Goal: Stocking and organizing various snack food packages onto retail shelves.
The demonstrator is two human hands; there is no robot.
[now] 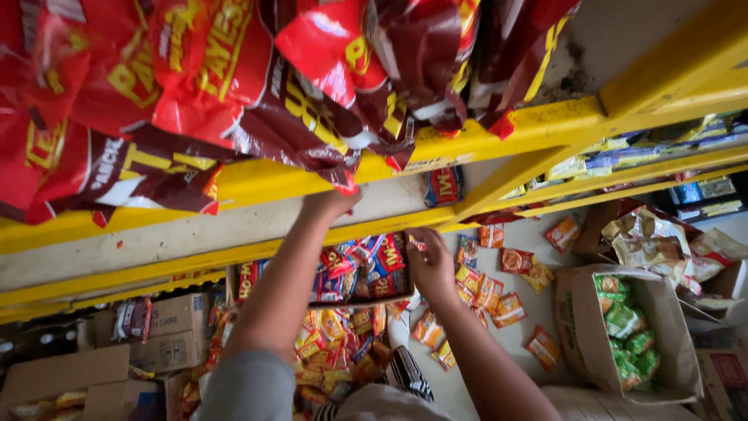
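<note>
Two hands up: left hand (331,204) pinches a red snack bag (312,117) by its crinkly lower edge. Right hand (431,265) grips a small packet (418,244); both look light, soft, slippery.

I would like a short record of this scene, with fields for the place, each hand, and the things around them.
place: yellow metal shelf with floor below
left hand: raised to the shelf edge, touching red snack bags; grip cannot be told
right hand: lower, near a box of mixed packets, pinching a small packet
floor: orange sachets scattered loose
right side: open carton of green packets
left side: closed cardboard boxes
</note>
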